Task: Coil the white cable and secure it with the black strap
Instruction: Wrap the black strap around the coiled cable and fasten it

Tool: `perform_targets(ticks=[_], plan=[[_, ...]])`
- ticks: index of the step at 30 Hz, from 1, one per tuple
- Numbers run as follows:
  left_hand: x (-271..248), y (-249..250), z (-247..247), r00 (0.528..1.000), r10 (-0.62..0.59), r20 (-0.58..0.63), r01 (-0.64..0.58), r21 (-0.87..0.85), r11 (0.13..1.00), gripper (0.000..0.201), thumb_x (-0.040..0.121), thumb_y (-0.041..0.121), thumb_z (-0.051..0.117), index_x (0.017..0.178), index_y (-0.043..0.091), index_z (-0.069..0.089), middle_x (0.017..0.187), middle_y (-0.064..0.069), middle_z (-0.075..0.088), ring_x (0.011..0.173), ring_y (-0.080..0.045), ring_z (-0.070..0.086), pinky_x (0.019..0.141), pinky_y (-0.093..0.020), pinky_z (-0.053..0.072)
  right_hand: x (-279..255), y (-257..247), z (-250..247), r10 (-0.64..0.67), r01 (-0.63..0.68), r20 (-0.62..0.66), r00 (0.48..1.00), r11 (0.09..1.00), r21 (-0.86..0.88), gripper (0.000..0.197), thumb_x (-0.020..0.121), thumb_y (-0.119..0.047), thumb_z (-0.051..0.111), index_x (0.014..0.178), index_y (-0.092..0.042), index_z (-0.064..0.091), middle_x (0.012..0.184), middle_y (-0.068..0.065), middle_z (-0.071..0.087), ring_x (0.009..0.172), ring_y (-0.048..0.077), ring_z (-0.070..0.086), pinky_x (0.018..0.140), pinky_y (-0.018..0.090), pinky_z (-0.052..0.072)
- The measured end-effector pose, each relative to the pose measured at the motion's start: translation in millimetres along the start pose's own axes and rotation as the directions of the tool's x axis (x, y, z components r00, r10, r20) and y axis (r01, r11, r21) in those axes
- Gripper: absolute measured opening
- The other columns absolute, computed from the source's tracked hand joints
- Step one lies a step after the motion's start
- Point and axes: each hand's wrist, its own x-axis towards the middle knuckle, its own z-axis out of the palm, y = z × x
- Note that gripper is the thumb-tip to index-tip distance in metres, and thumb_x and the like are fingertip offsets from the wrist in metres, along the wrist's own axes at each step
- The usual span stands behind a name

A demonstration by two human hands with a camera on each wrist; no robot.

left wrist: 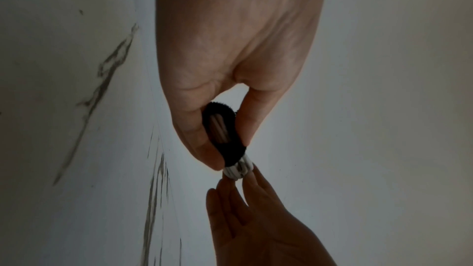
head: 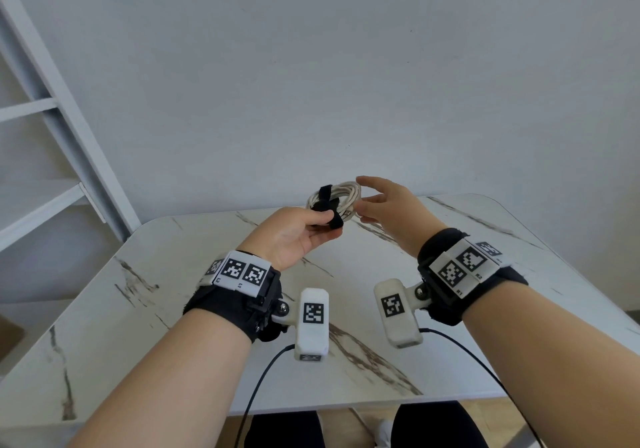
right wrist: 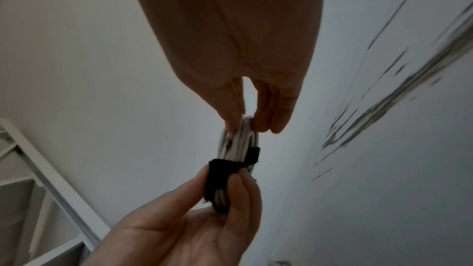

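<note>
The white cable [head: 348, 193] is wound into a small coil and held in the air above the far side of the marble table [head: 166, 312]. A black strap [head: 325, 201] wraps around the coil's near end, with a loose tab sticking out. My left hand [head: 322, 222] pinches the strapped part between thumb and fingers, as the left wrist view shows with the strap [left wrist: 230, 149] and cable [left wrist: 238, 169]. My right hand [head: 362, 201] pinches the coil's far end; in the right wrist view its thumb and fingers [right wrist: 263, 120] sit on either side of the cable [right wrist: 240, 139].
A white shelf frame [head: 52, 136] stands to the left of the table, against a plain wall. Two black wires run from the wrist cameras down over the table's front edge [head: 311, 409].
</note>
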Motion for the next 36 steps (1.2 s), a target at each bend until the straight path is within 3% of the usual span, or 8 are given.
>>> perform_targets(ticks=[5, 11, 16, 21, 25, 30, 33, 36], plan=[[1.7, 0.9, -2.6, 1.0, -0.006, 0.008, 0.005, 0.033, 0.999, 0.023, 0.092, -0.005, 0.055, 0.113, -0.009, 0.061, 0.1, -0.017, 0.065, 0.088, -0.024, 0.064, 0.081, -0.032, 0.059, -6.9, 2.2, -1.5, -0.122, 0.124, 0.026, 0.992, 0.984, -0.128, 0.028, 0.092, -0.013, 0.059, 0.114, -0.028, 0.069, 0.072, 0.006, 0.059, 0.065, 0.018, 0.046, 0.065, 0.03, 0.042], [3.1, -0.1, 0.4, 1.0, -0.021, -0.003, 0.02, -0.057, 0.998, 0.032, 0.092, -0.006, 0.048, 0.123, -0.012, 0.055, 0.115, -0.026, 0.06, 0.098, -0.035, 0.062, 0.087, -0.041, 0.057, -9.1, 7.0, 0.2, -0.164, 0.157, -0.098, 0.982, 0.985, -0.075, 0.022, 0.084, -0.015, 0.072, 0.091, -0.035, 0.074, 0.076, 0.011, 0.072, 0.067, 0.012, 0.058, 0.069, 0.021, 0.051], [5.8, -4.1, 6.4, 1.0, 0.015, -0.017, -0.015, -0.03, 0.999, 0.029, 0.09, 0.002, 0.062, 0.117, -0.005, 0.064, 0.11, -0.018, 0.064, 0.098, -0.026, 0.061, 0.084, -0.035, 0.058, -8.5, 11.2, 5.3, -0.192, 0.18, -0.126, 0.973, 0.978, -0.104, 0.015, 0.081, -0.021, 0.076, 0.092, -0.031, 0.076, 0.079, -0.006, 0.073, 0.073, 0.007, 0.066, 0.075, 0.022, 0.053], [8.5, -2.6, 4.8, 1.0, 0.015, -0.028, -0.014, 0.032, 0.999, 0.026, 0.086, -0.002, 0.066, 0.112, -0.006, 0.065, 0.098, -0.013, 0.066, 0.086, -0.02, 0.062, 0.074, -0.028, 0.058, -7.7, 14.8, 9.8, -0.188, 0.185, -0.122, 0.975, 0.982, -0.039, 0.019, 0.079, -0.021, 0.077, 0.096, -0.03, 0.076, 0.071, -0.004, 0.072, 0.065, 0.012, 0.062, 0.076, 0.036, 0.055], [10.3, -2.9, 3.6, 0.998, 0.039, -0.055, -0.034, 0.09, 0.995, 0.021, 0.084, -0.004, 0.068, 0.105, -0.009, 0.067, 0.094, -0.015, 0.067, 0.083, -0.022, 0.063, 0.073, -0.028, 0.058, -6.9, 16.3, 7.8, -0.122, 0.124, -0.111, 0.986, 0.992, 0.009, 0.04, 0.079, -0.019, 0.078, 0.116, -0.019, 0.062, 0.077, 0.006, 0.073, 0.07, 0.016, 0.066, 0.074, 0.029, 0.057], [13.3, -4.9, 2.8, 0.995, 0.086, -0.057, -0.074, 0.181, 0.981, 0.019, 0.084, -0.004, 0.069, 0.101, -0.01, 0.067, 0.095, -0.017, 0.067, 0.081, -0.022, 0.064, 0.081, -0.033, 0.058, -5.9, 12.5, 4.9, 0.002, 0.022, -0.105, 0.994, 0.973, 0.231, 0.029, 0.084, -0.012, 0.074, 0.103, 0.005, 0.062, 0.084, 0.02, 0.071, 0.074, 0.025, 0.067, 0.077, 0.034, 0.059], [14.2, -6.4, 3.1, 0.993, 0.096, -0.072, -0.077, 0.237, 0.969, 0.012, 0.082, -0.003, 0.071, 0.094, -0.004, 0.067, 0.095, -0.016, 0.069, 0.083, -0.023, 0.066, 0.08, -0.033, 0.06, -3.7, 12.1, 5.2, 0.041, -0.012, -0.112, 0.993, 0.969, 0.246, 0.032, 0.084, -0.017, 0.075, 0.1, 0.007, 0.063, 0.084, 0.021, 0.072, 0.07, 0.023, 0.068, 0.072, 0.032, 0.061], [20.4, -11.2, 2.5, 0.984, 0.125, -0.126, -0.078, 0.328, 0.942, 0.024, 0.08, 0.006, 0.076, 0.1, -0.005, 0.068, 0.107, -0.023, 0.069, 0.089, -0.027, 0.068, 0.081, -0.035, 0.059, 1.2, 13.8, 7.4, 0.091, -0.061, -0.136, 0.986, 0.975, 0.215, 0.026, 0.085, -0.013, 0.073, 0.099, 0.005, 0.062, 0.079, 0.02, 0.07, 0.066, 0.025, 0.067, 0.068, 0.032, 0.06]])
